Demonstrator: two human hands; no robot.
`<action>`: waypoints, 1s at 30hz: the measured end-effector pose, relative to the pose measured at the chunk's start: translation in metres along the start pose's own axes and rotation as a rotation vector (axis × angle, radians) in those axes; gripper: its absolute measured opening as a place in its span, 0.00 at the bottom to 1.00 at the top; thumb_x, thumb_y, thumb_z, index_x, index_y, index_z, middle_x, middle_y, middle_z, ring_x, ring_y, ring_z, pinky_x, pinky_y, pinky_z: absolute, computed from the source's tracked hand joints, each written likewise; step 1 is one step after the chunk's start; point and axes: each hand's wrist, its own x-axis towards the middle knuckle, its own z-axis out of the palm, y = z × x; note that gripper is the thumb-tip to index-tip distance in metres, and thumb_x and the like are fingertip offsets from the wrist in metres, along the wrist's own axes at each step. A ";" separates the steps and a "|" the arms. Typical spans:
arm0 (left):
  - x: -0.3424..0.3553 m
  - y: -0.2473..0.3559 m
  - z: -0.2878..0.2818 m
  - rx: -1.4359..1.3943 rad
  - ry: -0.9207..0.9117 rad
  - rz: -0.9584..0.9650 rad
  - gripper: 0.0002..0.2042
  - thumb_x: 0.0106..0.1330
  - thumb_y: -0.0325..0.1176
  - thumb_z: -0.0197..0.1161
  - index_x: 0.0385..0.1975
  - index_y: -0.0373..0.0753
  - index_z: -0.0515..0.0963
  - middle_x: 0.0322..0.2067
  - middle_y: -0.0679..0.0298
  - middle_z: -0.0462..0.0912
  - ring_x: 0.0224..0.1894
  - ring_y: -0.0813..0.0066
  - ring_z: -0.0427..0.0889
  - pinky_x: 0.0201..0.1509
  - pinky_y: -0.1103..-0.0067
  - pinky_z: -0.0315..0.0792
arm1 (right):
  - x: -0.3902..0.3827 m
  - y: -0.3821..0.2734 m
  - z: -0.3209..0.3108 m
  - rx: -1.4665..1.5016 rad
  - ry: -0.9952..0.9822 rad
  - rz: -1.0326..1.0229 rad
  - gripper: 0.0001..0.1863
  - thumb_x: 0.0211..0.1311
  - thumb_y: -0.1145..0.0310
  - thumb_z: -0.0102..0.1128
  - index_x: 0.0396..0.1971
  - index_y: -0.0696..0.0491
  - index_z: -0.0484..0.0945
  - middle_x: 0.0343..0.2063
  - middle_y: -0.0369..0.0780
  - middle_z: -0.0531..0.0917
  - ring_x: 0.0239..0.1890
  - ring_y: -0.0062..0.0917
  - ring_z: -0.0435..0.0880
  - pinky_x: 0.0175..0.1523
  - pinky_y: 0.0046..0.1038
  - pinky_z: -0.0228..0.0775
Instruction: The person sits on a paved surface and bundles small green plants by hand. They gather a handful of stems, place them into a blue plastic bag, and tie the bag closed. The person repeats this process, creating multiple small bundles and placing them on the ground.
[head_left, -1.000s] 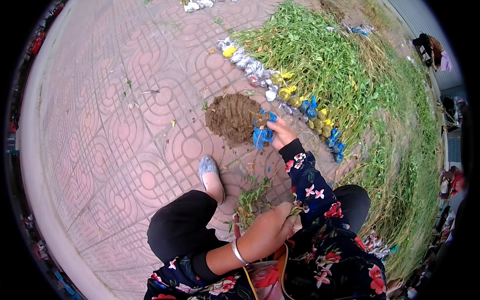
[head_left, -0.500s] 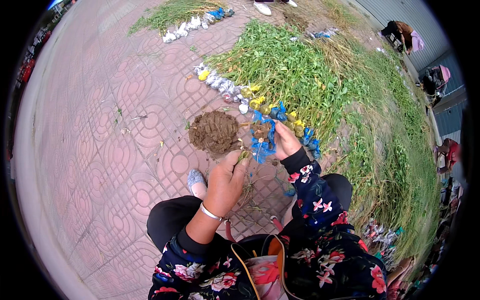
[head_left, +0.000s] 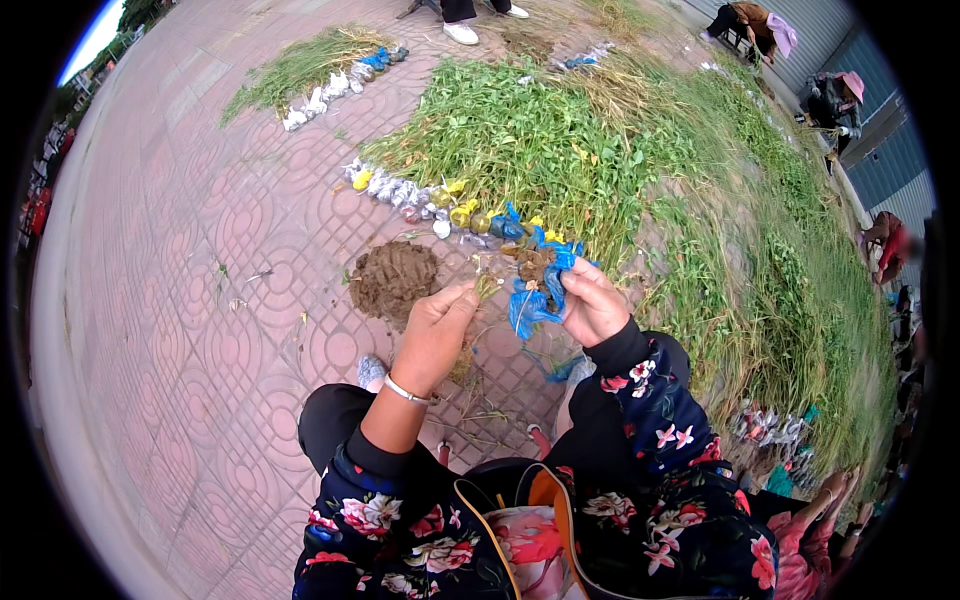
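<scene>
My right hand [head_left: 597,305] grips a torn-open blue plastic bag [head_left: 535,308], its edges hanging loose around a lump of brown mud [head_left: 533,266]. Close on its left, my left hand [head_left: 437,335] pinches a small bunch of plant stems [head_left: 488,284] between thumb and fingertips. The stem ends point up toward the bag, and whether they touch the mud I cannot tell. On the paving beyond my left hand sits a mound of wet brown mud [head_left: 393,277].
Behind the hands runs a row of small tied bags [head_left: 465,212], white, yellow and blue, at the ends of a broad heap of green plants [head_left: 540,130]. A smaller plant bundle [head_left: 300,68] lies far left. Other people [head_left: 845,105] sit along the right wall; one stands at the top.
My view has shifted, so the mound and plants sit differently in the picture. Both hands keep their hold, and the stems in my left hand are now raised nearer the bag's height.
</scene>
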 end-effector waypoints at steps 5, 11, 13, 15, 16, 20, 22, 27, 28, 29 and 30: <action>0.006 -0.004 0.012 -0.103 -0.022 0.048 0.11 0.58 0.29 0.56 0.38 0.32 0.75 0.23 0.70 0.75 0.24 0.86 0.69 0.28 0.87 0.65 | -0.004 0.001 -0.006 -0.020 0.094 -0.067 0.17 0.59 0.74 0.46 0.48 0.60 0.65 0.39 0.40 0.76 0.42 0.29 0.77 0.49 0.33 0.69; 0.007 0.005 0.020 -0.001 0.007 0.132 0.06 0.55 0.24 0.57 0.33 0.33 0.76 0.26 0.69 0.75 0.27 0.83 0.71 0.33 0.86 0.66 | -0.003 0.000 0.003 0.079 0.080 -0.082 0.17 0.59 0.75 0.46 0.49 0.60 0.64 0.42 0.41 0.75 0.43 0.27 0.76 0.50 0.33 0.68; 0.010 0.005 0.023 0.104 0.034 0.262 0.06 0.54 0.22 0.57 0.32 0.34 0.76 0.27 0.69 0.75 0.28 0.83 0.71 0.34 0.86 0.66 | -0.004 0.000 0.002 0.078 0.074 -0.083 0.18 0.59 0.74 0.47 0.49 0.60 0.64 0.43 0.41 0.74 0.44 0.27 0.75 0.50 0.34 0.67; 0.011 0.008 0.024 0.221 0.070 0.409 0.07 0.52 0.21 0.57 0.31 0.34 0.76 0.27 0.67 0.75 0.29 0.81 0.72 0.34 0.86 0.66 | -0.005 0.000 -0.002 0.085 0.061 -0.079 0.18 0.59 0.74 0.47 0.50 0.60 0.64 0.43 0.41 0.74 0.44 0.26 0.74 0.50 0.34 0.67; 0.011 0.010 0.025 0.280 0.087 0.482 0.07 0.52 0.20 0.57 0.31 0.34 0.76 0.27 0.66 0.75 0.29 0.80 0.73 0.34 0.86 0.66 | -0.007 0.001 -0.005 0.092 0.052 -0.075 0.18 0.58 0.74 0.48 0.50 0.60 0.63 0.43 0.41 0.74 0.44 0.26 0.74 0.50 0.34 0.67; 0.011 0.009 0.032 0.375 0.162 0.563 0.07 0.50 0.20 0.57 0.30 0.36 0.76 0.27 0.62 0.75 0.31 0.74 0.74 0.35 0.83 0.67 | -0.012 -0.001 0.000 0.091 0.051 -0.057 0.19 0.58 0.74 0.49 0.50 0.60 0.63 0.44 0.41 0.74 0.45 0.26 0.74 0.51 0.33 0.67; 0.012 0.008 0.035 0.475 0.180 0.605 0.07 0.49 0.19 0.58 0.29 0.36 0.77 0.27 0.61 0.75 0.31 0.70 0.75 0.35 0.81 0.68 | -0.015 -0.001 0.001 0.081 0.041 -0.072 0.20 0.58 0.74 0.49 0.51 0.60 0.63 0.44 0.41 0.73 0.45 0.26 0.74 0.51 0.33 0.67; 0.012 0.010 0.043 0.654 0.209 0.823 0.08 0.46 0.20 0.59 0.27 0.37 0.77 0.27 0.60 0.75 0.29 0.63 0.74 0.33 0.76 0.69 | -0.020 0.002 -0.002 0.043 0.056 -0.132 0.20 0.57 0.75 0.49 0.51 0.60 0.63 0.45 0.40 0.73 0.47 0.26 0.73 0.51 0.32 0.66; 0.013 0.009 0.043 0.659 0.204 0.829 0.08 0.46 0.20 0.59 0.27 0.36 0.77 0.27 0.60 0.75 0.29 0.63 0.75 0.33 0.77 0.69 | -0.021 0.001 -0.001 0.042 0.057 -0.131 0.20 0.57 0.75 0.49 0.51 0.60 0.63 0.45 0.40 0.73 0.47 0.26 0.73 0.51 0.31 0.66; 0.013 0.009 0.043 0.685 0.220 0.826 0.08 0.46 0.20 0.59 0.27 0.36 0.77 0.27 0.60 0.75 0.29 0.63 0.75 0.33 0.76 0.69 | -0.022 0.000 -0.001 0.040 0.057 -0.129 0.20 0.57 0.75 0.49 0.51 0.60 0.63 0.45 0.40 0.73 0.47 0.26 0.73 0.51 0.31 0.66; 0.014 0.008 0.043 0.711 0.234 0.828 0.08 0.45 0.19 0.59 0.27 0.36 0.77 0.27 0.60 0.75 0.29 0.64 0.75 0.33 0.76 0.69 | -0.022 -0.001 -0.001 0.031 0.074 -0.131 0.20 0.56 0.74 0.51 0.50 0.59 0.64 0.44 0.40 0.74 0.46 0.26 0.73 0.50 0.32 0.66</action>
